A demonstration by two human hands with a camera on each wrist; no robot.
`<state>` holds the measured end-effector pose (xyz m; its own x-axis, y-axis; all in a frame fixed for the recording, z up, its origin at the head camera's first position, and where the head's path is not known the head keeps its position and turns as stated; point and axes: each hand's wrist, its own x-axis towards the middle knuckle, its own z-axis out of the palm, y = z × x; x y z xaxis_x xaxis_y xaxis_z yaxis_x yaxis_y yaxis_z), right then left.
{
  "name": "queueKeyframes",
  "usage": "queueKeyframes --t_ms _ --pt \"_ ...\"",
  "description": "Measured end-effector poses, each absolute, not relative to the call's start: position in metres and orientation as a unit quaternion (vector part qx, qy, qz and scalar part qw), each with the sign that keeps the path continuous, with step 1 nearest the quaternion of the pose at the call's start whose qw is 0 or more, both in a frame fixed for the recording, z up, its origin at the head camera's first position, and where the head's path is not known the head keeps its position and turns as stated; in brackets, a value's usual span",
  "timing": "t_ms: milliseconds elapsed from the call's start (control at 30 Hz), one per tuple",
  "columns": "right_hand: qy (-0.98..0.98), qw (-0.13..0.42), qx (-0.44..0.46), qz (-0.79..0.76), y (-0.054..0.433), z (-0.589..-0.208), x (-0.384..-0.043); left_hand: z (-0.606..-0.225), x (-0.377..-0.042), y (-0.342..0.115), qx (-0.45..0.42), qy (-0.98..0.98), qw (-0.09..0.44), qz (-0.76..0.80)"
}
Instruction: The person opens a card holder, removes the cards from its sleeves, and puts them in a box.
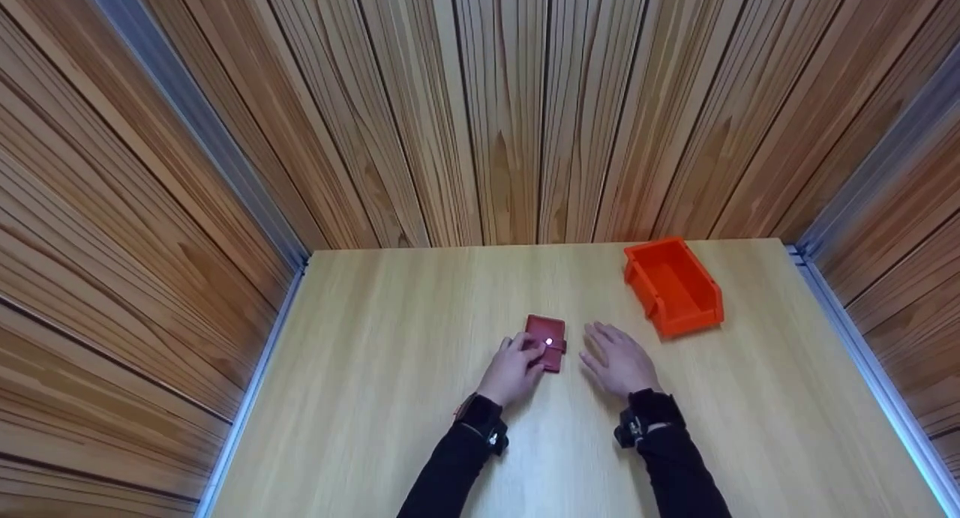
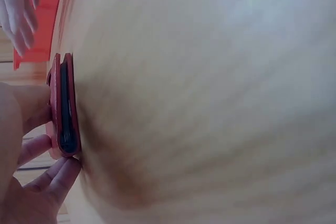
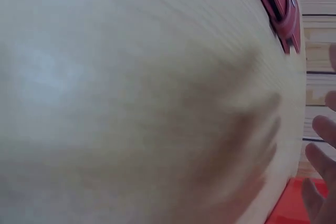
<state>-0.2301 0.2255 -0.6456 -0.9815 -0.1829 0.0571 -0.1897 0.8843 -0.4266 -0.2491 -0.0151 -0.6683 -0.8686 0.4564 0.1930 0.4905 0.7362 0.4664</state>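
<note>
A dark red wallet with a snap strap lies on the wooden table, its strap on the right side. My left hand holds it at its left edge, fingers bent over the cover and spine. Seen edge-on in the left wrist view, the wallet is folded, with dark layers inside. My right hand hovers to the right of the wallet, apart from it, fingers loosely spread and holding nothing. The right wrist view has the wallet's strap at top right and my right hand's fingertips at the edge.
An orange-red open bin stands at the back right of the table, beyond my right hand. Wood-plank walls close off the back and both sides. Metal rails run along the side edges.
</note>
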Motion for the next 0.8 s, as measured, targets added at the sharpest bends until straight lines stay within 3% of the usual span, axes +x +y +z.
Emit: queueKeyframes --t_ms 200,400,800 --pt "-0.968 0.002 0.107 0.225 0.203 -0.654 -0.232 -0.669 -0.246 -0.006 -0.263 -0.928 0.03 -0.263" --pt "-0.974 0.034 0.095 0.203 0.198 -0.661 -0.23 -0.672 -0.246 0.001 -0.254 -0.924 0.012 -0.285" --pt "-0.967 0.057 0.105 0.224 0.197 -0.667 -0.231 -0.67 -0.252 0.0 -0.151 -0.908 -0.003 -0.392"
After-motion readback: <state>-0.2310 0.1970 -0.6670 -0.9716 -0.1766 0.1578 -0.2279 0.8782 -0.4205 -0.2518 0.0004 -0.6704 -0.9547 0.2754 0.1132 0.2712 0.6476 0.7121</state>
